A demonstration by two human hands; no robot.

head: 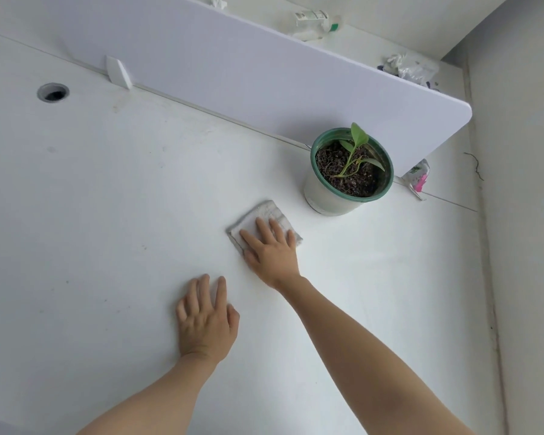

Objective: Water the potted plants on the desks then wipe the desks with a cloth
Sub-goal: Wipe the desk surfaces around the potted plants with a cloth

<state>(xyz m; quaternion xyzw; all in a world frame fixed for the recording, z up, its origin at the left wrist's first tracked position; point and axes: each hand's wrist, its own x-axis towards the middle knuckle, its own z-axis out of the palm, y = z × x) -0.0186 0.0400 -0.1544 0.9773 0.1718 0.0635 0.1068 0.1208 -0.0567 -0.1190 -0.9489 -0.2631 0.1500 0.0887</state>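
Note:
A folded grey-white cloth point(258, 215) lies flat on the white desk point(107, 215). My right hand point(272, 251) presses on it with fingers spread, covering its near half. My left hand point(206, 318) rests flat on the bare desk, nearer to me and to the left of the cloth, holding nothing. A potted plant point(350, 171), green-rimmed with dark soil and a small leafy shoot, stands upright just beyond and right of the cloth, against the divider.
A white divider panel point(264, 76) runs along the desk's far edge. A cable hole point(53, 93) sits at far left. A small packet with pink print point(419, 177) lies right of the pot. Beyond the divider lie a bottle point(316, 22) and crumpled plastic point(409, 69). A wall bounds the right.

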